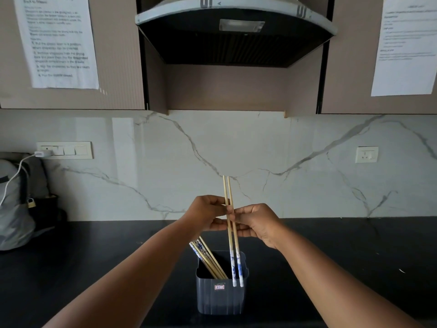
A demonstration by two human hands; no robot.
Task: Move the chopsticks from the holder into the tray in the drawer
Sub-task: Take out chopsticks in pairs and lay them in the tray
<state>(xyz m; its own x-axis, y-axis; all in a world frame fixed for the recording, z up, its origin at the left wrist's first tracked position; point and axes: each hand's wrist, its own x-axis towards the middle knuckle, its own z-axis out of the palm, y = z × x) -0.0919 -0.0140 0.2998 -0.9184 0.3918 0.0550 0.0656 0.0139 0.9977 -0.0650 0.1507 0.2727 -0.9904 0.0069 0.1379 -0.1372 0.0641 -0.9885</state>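
Black kitchen counter [94, 268], marble backsplash behind. Task looks early: one pair of pale wooden chopsticks with blue-patterned ends [233, 245] lifted clear above dark grey plastic holder [221, 297]; several more chopsticks [209, 260] lean inside, left corner. Drawer, tray out of view. Left hand [207, 213] and right hand [256, 223] meet mid-shaft, fingers curled, pinching pair near upright.

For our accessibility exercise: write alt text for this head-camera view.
Two hands, left and right, pinch a pair of chopsticks upright above a dark holder on a black counter; more chopsticks lean inside.
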